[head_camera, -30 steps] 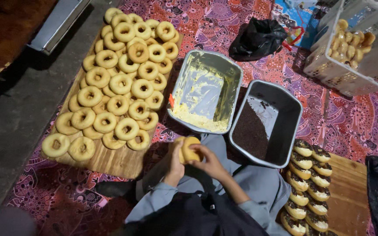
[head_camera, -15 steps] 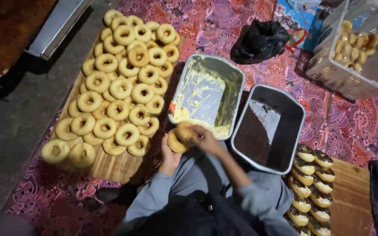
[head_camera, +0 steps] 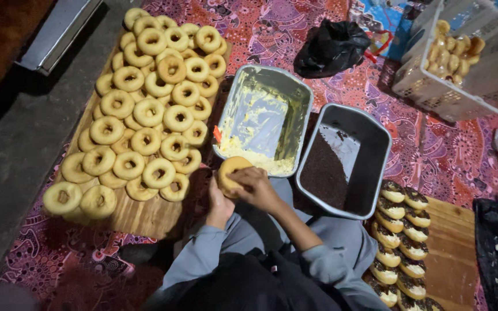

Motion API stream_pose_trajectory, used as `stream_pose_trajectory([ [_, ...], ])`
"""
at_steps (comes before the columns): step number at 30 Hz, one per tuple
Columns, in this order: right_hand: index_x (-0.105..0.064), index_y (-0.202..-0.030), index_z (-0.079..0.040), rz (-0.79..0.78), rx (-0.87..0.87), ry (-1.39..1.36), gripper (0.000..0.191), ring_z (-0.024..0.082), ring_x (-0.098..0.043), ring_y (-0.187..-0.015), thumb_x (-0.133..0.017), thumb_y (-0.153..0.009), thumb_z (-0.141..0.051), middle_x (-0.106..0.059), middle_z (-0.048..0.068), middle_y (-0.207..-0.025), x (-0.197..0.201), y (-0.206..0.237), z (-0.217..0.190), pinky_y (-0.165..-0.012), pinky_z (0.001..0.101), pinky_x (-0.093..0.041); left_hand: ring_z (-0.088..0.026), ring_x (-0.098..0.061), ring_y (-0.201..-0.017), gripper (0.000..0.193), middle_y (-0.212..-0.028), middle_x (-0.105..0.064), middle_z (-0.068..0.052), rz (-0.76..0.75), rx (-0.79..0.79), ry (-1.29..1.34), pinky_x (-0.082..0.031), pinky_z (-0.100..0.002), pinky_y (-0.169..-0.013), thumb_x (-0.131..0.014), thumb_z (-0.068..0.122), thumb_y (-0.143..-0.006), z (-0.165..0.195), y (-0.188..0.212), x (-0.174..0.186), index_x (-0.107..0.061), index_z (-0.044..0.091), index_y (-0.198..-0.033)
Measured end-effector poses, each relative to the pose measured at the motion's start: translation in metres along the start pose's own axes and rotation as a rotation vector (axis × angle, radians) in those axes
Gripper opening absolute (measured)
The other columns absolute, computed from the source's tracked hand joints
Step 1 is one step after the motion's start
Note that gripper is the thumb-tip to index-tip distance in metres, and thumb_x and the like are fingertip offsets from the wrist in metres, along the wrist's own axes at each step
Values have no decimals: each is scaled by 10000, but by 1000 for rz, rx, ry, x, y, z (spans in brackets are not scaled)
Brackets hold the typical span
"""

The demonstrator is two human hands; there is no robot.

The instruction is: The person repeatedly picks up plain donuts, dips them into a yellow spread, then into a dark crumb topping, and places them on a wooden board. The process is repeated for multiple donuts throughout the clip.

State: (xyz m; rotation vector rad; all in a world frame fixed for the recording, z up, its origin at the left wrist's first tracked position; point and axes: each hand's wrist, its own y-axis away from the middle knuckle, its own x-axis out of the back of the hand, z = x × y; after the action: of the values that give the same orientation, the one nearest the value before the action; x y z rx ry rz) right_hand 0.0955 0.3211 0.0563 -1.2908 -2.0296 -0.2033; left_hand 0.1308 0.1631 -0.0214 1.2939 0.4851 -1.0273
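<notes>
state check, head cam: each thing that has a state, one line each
left hand: holds the doughnut from below
right hand: on top of the doughnut
doughnut: plain, held in both hands
cream tray: mostly scraped, cream left at near end
sprinkle tray: partly full, far end bare
plain doughnuts: piled on board, untopped
finished doughnuts: topped, in rows
basket: partly filled
black bag: crumpled

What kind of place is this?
Probably a home or small informal doughnut-making setup, worked on the floor. Plain doughnuts pile on a wooden board on a patterned cloth, beside a cream tray and a sprinkle tray; both hands hold one doughnut.
</notes>
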Motion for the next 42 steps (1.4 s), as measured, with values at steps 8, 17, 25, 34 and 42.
stream_pose_trajectory([
  [8, -758, -1213, -139, 21, -403, 156, 317, 289, -681, -1068, -755, -905, -212, -733, 103, -1146, 17, -14, 24, -933, 459, -497, -271, -604, -1249, 580, -1341, -638, -112, -204, -47, 49, -473, -476, -1088, -398, 513, -1038, -15, 4, 5, -589, 58, -1343],
  [17, -750, -1155, -94, 25, -65, 5, 357, 273, -724, -1018, -754, -799, -122, -757, 106, -1100, 33, 53, -17, -908, 391, -574, -278, -597, -1271, 576, -1353, -628, -124, -254, -69, -4, -452, -452, -1123, -421, 496, -1051, -12, 9, 8, -594, 37, -1352],
  [25, -722, -1250, -83, 292, -170, 108, 432, 309, -663, -975, -764, -824, -144, -725, 133, -1057, 39, 45, -42, -887, 424, -518, -275, -580, -1288, 552, -1373, -619, -102, -241, 87, -70, -431, -475, -1133, -426, 490, -1053, -48, 22, -2, -564, 82, -1399],
  [34, -745, -1234, -98, 188, -66, 245, 446, 272, -677, -1042, -834, -801, -160, -737, 77, -992, 95, 83, -45, -957, 444, -440, -314, -541, -1359, 627, -1448, -575, -152, -319, 161, -70, -419, -504, -1159, -416, 493, -1055, -60, 31, -21, -506, 19, -1455],
  [42, -669, -1236, 3, 29, -310, 40, 662, 288, -681, -896, -884, -624, -131, -696, 175, -996, 139, 123, 51, -794, 408, -550, -297, -543, -1352, 621, -1438, -587, -116, -338, 161, -132, -412, -522, -1162, -432, 513, -1038, -77, 11, -23, -529, 43, -1432],
])
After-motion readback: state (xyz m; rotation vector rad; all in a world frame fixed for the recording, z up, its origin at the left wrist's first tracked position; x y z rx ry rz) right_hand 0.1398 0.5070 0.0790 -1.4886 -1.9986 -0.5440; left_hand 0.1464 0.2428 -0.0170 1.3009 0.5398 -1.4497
